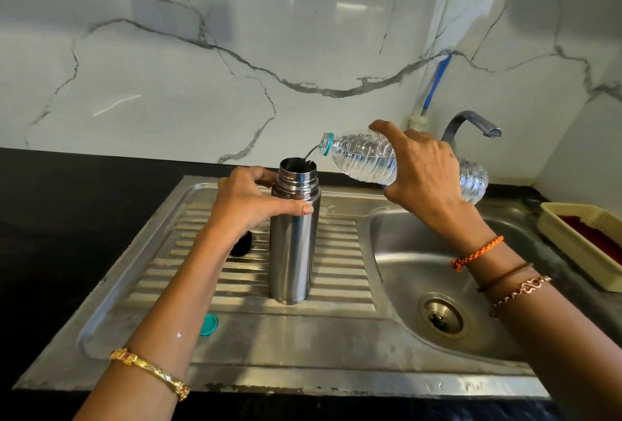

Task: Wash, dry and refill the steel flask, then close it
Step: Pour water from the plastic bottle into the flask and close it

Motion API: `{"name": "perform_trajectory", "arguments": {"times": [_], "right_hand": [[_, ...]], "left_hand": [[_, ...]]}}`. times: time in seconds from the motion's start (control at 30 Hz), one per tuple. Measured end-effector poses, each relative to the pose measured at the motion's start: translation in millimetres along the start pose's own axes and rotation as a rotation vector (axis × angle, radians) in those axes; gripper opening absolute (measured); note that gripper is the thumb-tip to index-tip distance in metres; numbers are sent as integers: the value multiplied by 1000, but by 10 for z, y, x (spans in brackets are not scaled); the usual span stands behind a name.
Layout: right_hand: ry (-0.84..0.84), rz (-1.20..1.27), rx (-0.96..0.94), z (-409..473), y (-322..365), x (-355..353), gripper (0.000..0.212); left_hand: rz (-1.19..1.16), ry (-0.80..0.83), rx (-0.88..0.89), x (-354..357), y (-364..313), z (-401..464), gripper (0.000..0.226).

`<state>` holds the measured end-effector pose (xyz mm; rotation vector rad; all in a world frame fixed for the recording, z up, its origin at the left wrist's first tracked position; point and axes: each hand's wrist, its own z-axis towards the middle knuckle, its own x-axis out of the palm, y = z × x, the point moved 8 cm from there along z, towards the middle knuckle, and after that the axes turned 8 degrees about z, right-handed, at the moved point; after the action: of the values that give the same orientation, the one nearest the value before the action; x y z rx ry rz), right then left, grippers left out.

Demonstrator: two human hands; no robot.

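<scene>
The left hand [250,200] grips the upright flask [292,242] below its threads; the right hand [420,168] holds the tilted bottle [367,158], pouring. Smooth steel (likely slippery wet) grows heavier; the body is the best hold.

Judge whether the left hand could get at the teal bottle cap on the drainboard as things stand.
Probably not at once: the left hand grips the steel flask, steadying it. The teal cap lies uncovered beside that forearm, so releasing the flask would free it.

L hand [250,198] grips flask [293,235] | R hand [424,168] pours bottle [367,159]
</scene>
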<state>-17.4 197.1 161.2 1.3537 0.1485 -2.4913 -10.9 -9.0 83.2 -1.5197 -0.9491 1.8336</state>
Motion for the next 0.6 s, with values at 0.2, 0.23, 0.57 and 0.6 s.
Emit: {"name": "perform_trajectory", "arguments": {"times": [0.2,0.23,0.57,0.6], "right_hand": [[-9,-33,-18,26,-19,-27,77],[-12,-33,-15,28,-26,-36,77],[-42,-47,-35,58,-20,-135,78],[-37,-49,-35,59,-16,-140,78]], "left_hand": [[-9,4,-13,4,1,39,92],[-13,3,-16,3,7,50,86],[-69,32,-10,13,16,55,64],[-73,31,-8,13,16,46,63]]}}
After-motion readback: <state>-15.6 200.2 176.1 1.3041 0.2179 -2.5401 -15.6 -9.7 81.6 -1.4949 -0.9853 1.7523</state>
